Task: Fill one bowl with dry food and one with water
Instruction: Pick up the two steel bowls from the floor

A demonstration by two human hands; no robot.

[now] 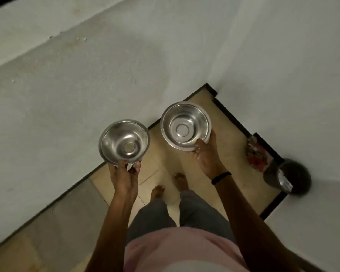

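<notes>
Two empty steel bowls are held up in front of me above the floor. My left hand [126, 174] grips the near rim of the left steel bowl [124, 142], thumb over the edge. My right hand [205, 154], with a black band at the wrist, pinches the near rim of the right steel bowl [185, 125], which sits a little higher and farther away. Both bowls face up and show bare shiny insides. No food or water is visible in either.
White walls close in on the left and right around a beige tiled floor corner [232, 138] with a dark skirting. A dark round bin [289, 178] and a red-patterned packet [256, 156] sit by the right wall. My bare feet stand on the tiles below.
</notes>
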